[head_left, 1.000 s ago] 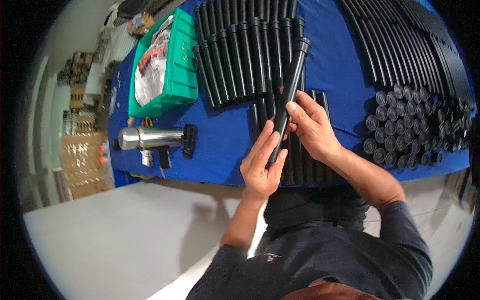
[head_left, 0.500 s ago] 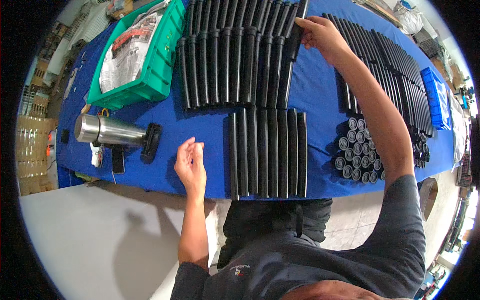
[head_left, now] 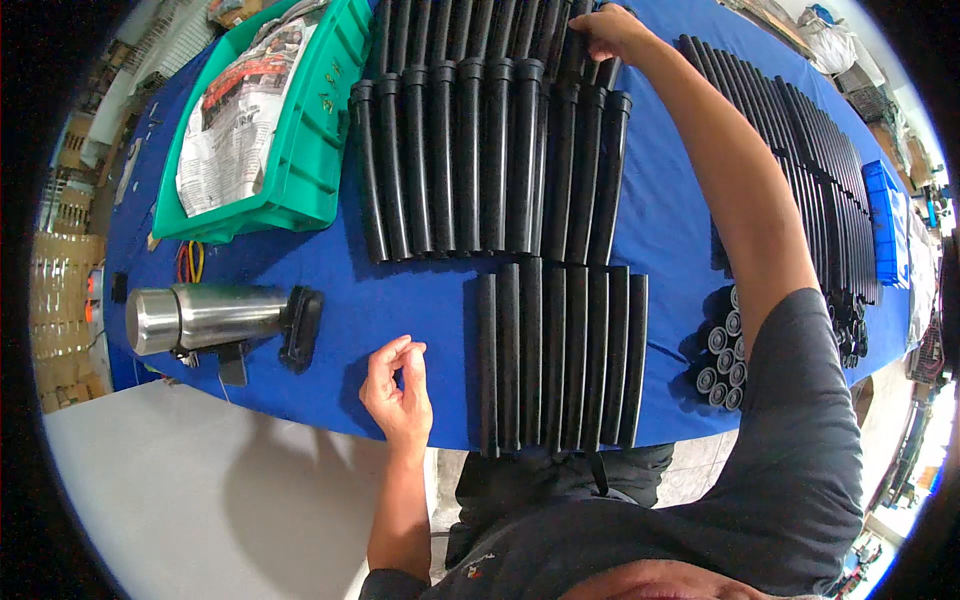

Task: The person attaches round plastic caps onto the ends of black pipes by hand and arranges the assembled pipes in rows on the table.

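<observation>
On the left of my blue desk (head_left: 390,315) are a shiny flask (head_left: 235,312) and, farther away, a green bin (head_left: 318,165). Next comes my left hand (head_left: 397,390), low at the near side. Its fingers curl softly, and I see nothing in it. Just to its right, but not touching, is a short row of black tubes (head_left: 575,355). They point from near to far, and this hand is closer to them. Past them is a big bunch of black tubes (head_left: 498,160), long the same way but fanned a bit. My right hand (head_left: 618,38) is at its far right edge, fingers bent down on the tubes. I cannot tell if it grips one. Farther right are round black pieces (head_left: 717,341), partly behind my arm.
</observation>
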Available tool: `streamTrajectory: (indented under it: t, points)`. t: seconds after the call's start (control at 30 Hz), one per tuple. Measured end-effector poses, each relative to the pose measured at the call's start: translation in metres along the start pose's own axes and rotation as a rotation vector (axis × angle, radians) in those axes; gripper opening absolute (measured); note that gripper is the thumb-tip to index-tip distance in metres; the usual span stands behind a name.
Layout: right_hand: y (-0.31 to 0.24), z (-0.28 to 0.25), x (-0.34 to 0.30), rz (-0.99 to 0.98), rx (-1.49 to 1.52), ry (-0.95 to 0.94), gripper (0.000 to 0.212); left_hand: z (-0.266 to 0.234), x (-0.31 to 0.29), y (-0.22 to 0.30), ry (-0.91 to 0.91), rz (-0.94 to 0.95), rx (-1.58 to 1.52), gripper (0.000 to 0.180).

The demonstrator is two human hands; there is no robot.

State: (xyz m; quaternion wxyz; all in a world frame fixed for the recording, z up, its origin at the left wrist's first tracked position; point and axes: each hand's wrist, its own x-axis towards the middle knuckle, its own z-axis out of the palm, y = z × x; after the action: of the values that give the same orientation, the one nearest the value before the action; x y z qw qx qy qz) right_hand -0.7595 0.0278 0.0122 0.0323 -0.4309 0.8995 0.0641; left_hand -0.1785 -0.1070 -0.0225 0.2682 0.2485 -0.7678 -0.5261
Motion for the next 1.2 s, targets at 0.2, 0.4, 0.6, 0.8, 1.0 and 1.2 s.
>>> streamTrajectory:
  t: [0.2, 0.4, 0.6, 0.8, 1.0, 1.2]
  points:
    - [0.017, 0.017, 0.019, 0.041, 0.342, 0.071, 0.025, 0.008, 0.003, 0.003, 0.031, 0.007, -0.005, 0.015]
    - [-0.047, -0.017, -0.004, 0.587, 0.979, 0.234, 0.035, 0.003, 0.001, 0.004, 0.026, 0.022, -0.012, 0.015]
    - [-0.023, -0.007, -0.006, 0.621, 1.056, 0.236, 0.035, -0.001, 0.000, 0.002, 0.012, 0.063, 0.018, 0.016]
    - [-0.058, -0.040, -0.065, 0.563, 1.116, 0.324, 0.030, -0.006, -0.003, -0.001, -0.032, -0.020, -0.021, 0.017]
    - [-0.092, -0.085, -0.185, 0.249, 0.972, 0.401, 0.026, 0.002, 0.004, -0.002, 0.039, -0.028, -0.107, 0.017]
    - [-0.074, -0.075, -0.332, 0.063, 0.463, 0.613, 0.028, 0.007, 0.011, -0.002, 0.002, 0.004, -0.113, 0.018]
